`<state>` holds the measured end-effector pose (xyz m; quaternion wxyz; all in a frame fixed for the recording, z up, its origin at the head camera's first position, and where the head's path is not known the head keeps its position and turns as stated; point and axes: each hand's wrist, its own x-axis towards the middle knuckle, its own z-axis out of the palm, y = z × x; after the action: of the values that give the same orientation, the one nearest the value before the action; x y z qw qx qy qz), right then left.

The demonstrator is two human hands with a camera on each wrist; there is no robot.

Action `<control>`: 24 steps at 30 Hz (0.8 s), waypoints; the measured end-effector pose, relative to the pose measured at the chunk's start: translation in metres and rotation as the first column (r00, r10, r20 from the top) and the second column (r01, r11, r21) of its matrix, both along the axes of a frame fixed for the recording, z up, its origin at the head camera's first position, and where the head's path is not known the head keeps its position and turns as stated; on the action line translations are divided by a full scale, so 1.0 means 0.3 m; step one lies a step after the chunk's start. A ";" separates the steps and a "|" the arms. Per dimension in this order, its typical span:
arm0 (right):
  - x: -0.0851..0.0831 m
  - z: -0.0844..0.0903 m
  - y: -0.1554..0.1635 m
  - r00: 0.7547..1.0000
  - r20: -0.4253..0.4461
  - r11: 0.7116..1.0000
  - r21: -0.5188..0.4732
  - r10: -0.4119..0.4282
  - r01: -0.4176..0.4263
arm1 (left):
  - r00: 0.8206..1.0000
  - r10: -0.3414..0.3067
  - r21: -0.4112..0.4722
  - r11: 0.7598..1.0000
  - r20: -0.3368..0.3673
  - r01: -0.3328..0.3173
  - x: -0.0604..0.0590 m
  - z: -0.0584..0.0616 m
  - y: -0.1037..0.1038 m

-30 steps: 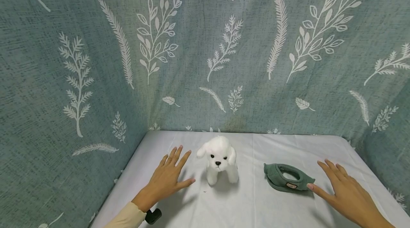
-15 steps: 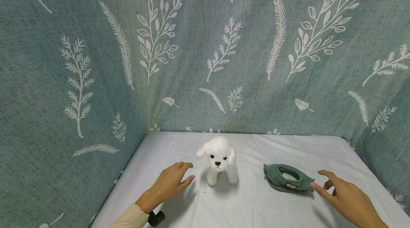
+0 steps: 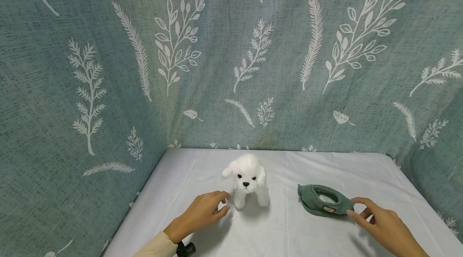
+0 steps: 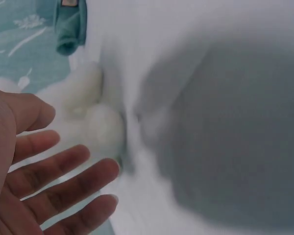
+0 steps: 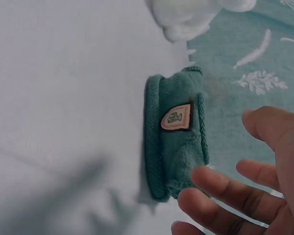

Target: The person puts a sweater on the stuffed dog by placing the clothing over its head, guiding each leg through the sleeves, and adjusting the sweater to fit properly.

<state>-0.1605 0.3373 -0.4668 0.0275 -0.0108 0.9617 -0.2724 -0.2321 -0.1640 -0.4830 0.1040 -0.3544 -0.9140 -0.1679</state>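
A white plush dog [image 3: 249, 168] stands upright on the white-covered table, facing the head camera. My left hand [image 3: 200, 213] is at its left side, fingertips close to the front leg, fingers loosely bent with nothing in them. In the left wrist view, those fingers [image 4: 76, 178] spread beside the dog's blurred white paws [image 4: 105, 129]. To the right lies a small green knit garment [image 3: 311, 200] with an oval opening and a patch [image 5: 176, 117]. My right hand [image 3: 385, 221] has thumb and forefinger at the garment's right end; in the right wrist view they stand apart.
The white tablecloth [image 3: 289, 233] covers the table. Blue-green curtains [image 3: 224, 56] with white leaf prints hang behind it and on both sides. A black device [image 3: 186, 249] shows under my left wrist, below the pale sleeve [image 3: 157, 247].
Both hands have gone from flat, spread fingers to loosely bent ones. My left hand has moved right toward the dog; my right hand has moved left to the garment's end. Dog and garment stay put.
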 end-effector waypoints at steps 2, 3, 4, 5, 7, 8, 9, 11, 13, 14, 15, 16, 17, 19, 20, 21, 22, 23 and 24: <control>0.001 -0.008 -0.005 1.000 0.005 1.000 -0.028 0.005 -0.005 | 0.998 -0.027 0.017 1.000 0.051 0.026 0.003 -0.003 0.017; 0.002 -0.013 -0.007 1.000 0.007 0.999 -0.041 0.006 -0.006 | 0.997 -0.038 0.025 0.999 0.074 0.036 0.003 -0.005 0.026; 0.005 -0.017 -0.009 1.000 0.004 0.999 -0.053 0.005 -0.005 | 0.994 -0.047 0.032 0.999 0.095 0.044 0.004 -0.006 0.036; 0.008 -0.020 -0.012 1.000 0.002 0.998 -0.065 0.007 -0.007 | 0.992 -0.056 0.037 0.998 0.110 0.052 0.005 -0.007 0.045; 0.012 -0.026 -0.016 1.000 -0.003 0.996 -0.089 0.008 -0.008 | 0.989 -0.072 0.046 0.997 0.130 0.066 0.005 -0.009 0.063; 0.014 -0.027 -0.018 1.000 -0.002 0.995 -0.104 0.006 -0.007 | 0.988 -0.078 0.047 0.996 0.133 0.073 0.005 -0.010 0.070; 0.015 -0.029 -0.019 1.000 0.000 0.992 -0.122 0.007 -0.007 | 0.987 -0.085 0.050 0.996 0.135 0.079 0.005 -0.011 0.078; 0.016 -0.032 -0.021 1.000 0.017 0.986 -0.164 0.008 -0.005 | 0.985 -0.102 0.052 0.994 0.139 0.095 0.007 -0.012 0.093; 0.016 -0.034 -0.022 0.999 0.039 0.979 -0.204 0.006 0.002 | 0.984 -0.117 0.050 0.993 0.137 0.111 0.009 -0.014 0.107; 0.017 -0.036 -0.021 0.999 0.048 0.976 -0.220 0.009 0.002 | 0.983 -0.125 0.048 0.992 0.133 0.119 0.010 -0.016 0.115; 0.017 -0.037 -0.021 0.998 0.055 0.972 -0.233 0.008 0.005 | 0.983 -0.131 0.047 0.991 0.129 0.126 0.012 -0.018 0.124; 0.017 -0.039 -0.021 0.998 0.061 0.970 -0.242 0.008 0.007 | 0.983 -0.137 0.046 0.990 0.124 0.132 0.013 -0.021 0.132; 0.017 -0.039 -0.022 0.998 0.067 0.968 -0.252 0.004 0.013 | 0.983 -0.142 0.044 0.989 0.117 0.138 0.014 -0.024 0.142; 0.016 -0.041 -0.021 0.998 0.064 0.965 -0.263 0.012 0.005 | 0.983 -0.151 0.039 0.988 0.101 0.147 0.016 -0.030 0.160; 0.015 -0.042 -0.021 0.998 0.059 0.964 -0.265 0.015 0.002 | 0.983 -0.156 0.038 0.988 0.097 0.153 0.017 -0.032 0.169; 0.014 -0.043 -0.021 0.998 0.062 0.963 -0.271 0.012 0.006 | 0.982 -0.160 0.038 0.987 0.096 0.157 0.018 -0.034 0.178; 0.013 -0.044 -0.021 0.998 0.058 0.962 -0.273 0.015 0.002 | 0.982 -0.164 0.038 0.986 0.096 0.162 0.019 -0.035 0.187; 0.012 -0.045 -0.021 0.998 0.059 0.961 -0.277 0.012 0.005 | 0.980 -0.169 0.039 0.985 0.101 0.166 0.019 -0.035 0.196; 0.011 -0.046 -0.022 0.998 0.058 0.960 -0.279 0.012 0.005 | 0.979 -0.174 0.042 0.984 0.109 0.171 0.020 -0.034 0.205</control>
<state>-0.1571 0.3307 -0.4805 0.0546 -0.0082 0.9124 -0.4055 -0.2262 -0.1024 -0.4933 0.0433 -0.4205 -0.8814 -0.2109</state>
